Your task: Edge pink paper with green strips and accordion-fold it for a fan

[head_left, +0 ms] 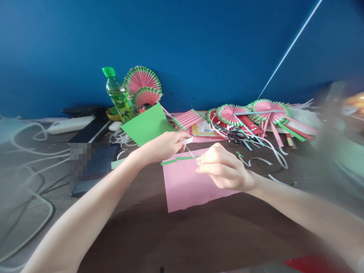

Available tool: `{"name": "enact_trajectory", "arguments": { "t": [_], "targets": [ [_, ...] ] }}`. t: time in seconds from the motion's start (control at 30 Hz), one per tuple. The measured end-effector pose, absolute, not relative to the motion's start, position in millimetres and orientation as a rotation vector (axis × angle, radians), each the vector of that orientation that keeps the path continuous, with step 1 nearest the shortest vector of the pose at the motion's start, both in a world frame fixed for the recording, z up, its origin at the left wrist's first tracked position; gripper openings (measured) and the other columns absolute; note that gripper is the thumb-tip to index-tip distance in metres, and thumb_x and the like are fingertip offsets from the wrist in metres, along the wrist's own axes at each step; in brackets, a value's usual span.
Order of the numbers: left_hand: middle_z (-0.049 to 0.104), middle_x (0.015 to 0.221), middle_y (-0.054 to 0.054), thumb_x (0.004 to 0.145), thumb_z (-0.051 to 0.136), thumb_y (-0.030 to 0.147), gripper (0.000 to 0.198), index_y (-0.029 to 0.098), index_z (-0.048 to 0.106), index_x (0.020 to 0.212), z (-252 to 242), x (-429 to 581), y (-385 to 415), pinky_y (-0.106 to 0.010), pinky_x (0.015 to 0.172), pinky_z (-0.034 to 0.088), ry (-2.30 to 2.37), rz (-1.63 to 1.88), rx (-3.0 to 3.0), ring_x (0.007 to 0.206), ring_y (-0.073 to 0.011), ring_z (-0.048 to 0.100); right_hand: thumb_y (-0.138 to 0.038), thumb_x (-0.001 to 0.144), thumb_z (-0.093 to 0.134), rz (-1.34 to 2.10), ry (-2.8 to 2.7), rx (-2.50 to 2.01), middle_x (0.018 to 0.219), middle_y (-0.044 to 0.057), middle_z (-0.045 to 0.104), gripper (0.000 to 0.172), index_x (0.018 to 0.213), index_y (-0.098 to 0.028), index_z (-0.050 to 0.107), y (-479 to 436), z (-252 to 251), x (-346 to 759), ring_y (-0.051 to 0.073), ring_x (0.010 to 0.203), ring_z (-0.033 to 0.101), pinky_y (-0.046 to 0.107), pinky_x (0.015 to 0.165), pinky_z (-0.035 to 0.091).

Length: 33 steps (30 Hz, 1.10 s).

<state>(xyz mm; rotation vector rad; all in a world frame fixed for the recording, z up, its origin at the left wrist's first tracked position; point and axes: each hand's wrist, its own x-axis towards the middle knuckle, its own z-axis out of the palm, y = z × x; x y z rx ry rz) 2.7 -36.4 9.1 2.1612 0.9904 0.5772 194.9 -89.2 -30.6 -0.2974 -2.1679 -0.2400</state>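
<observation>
My left hand (162, 146) is closed on a small roll of white tape (188, 140), held above the far edge of a pink sheet of paper (184, 185). A thin length of tape runs from the roll to my right hand (224, 168), whose fingertips pinch its loose end. The pink sheet lies flat on the dark table; its near edge is uneven, and my right hand covers part of it. Narrow green paper strips (170, 162) lie along its far edge. Just behind my left hand is a green sheet of paper (149, 125), propped at a slant.
Pleated pink-and-green paper fans (143, 81) lean on the blue wall, beside a green-capped bottle (118, 93). More fans (231, 115), cables and paper strips lie at the back right. White cables (42, 197) and dark flat devices (96, 163) occupy the left.
</observation>
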Motion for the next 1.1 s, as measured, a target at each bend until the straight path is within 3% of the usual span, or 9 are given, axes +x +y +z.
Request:
{"name": "enact_trajectory", "arguments": {
  "t": [0.3,0.53,0.77,1.1],
  "targets": [
    [0.063,0.064,-0.001,0.084,0.042,0.018,0.031,0.016,0.065,0.106,11.4,4.0,-37.1,-0.025,0.064,0.035,1.032,0.542,2.169,0.059,-0.0149,0.053,0.007,0.073,0.045,-0.284,-2.174,-0.235,0.076,0.002,0.059,0.035,0.092,-0.021,0.053,-89.1,-31.5,194.4,0.016,0.075,0.058,0.032,0.058,0.045],
    [0.064,0.083,-0.002,0.088,0.033,0.022,0.033,0.015,0.057,0.111,16.1,-6.3,-32.2,-0.024,0.068,0.039,1.296,0.462,2.32,0.069,-0.013,0.054,-0.002,0.079,0.046,-0.161,-2.159,-0.125,0.079,0.004,0.056,0.021,0.089,-0.018,0.054,-110.2,-14.8,193.3,0.015,0.073,0.056,0.029,0.058,0.045],
    [0.066,0.09,-0.003,0.088,0.031,0.027,0.036,0.017,0.054,0.114,18.2,-16.6,-27.2,-0.024,0.062,0.04,1.346,0.242,2.297,0.076,-0.0154,0.057,-0.011,0.086,0.044,0.092,-2.232,-0.749,0.075,0.002,0.056,0.02,0.097,-0.016,0.06,-87.3,-14.1,195.4,0.011,0.065,0.05,0.026,0.063,0.044],
    [0.067,0.1,-0.004,0.089,0.035,0.04,0.04,0.02,0.046,0.122,20.7,-17.0,-24.9,-0.025,0.07,0.041,1.036,0.18,2.165,0.086,-0.0154,0.059,-0.026,0.084,0.049,0.655,-1.981,-1.208,0.053,-0.005,0.045,0.021,0.093,-0.016,0.065,-63.6,-20.3,204.2,0.008,0.049,0.04,0.023,0.051,0.034]
  ]
}}
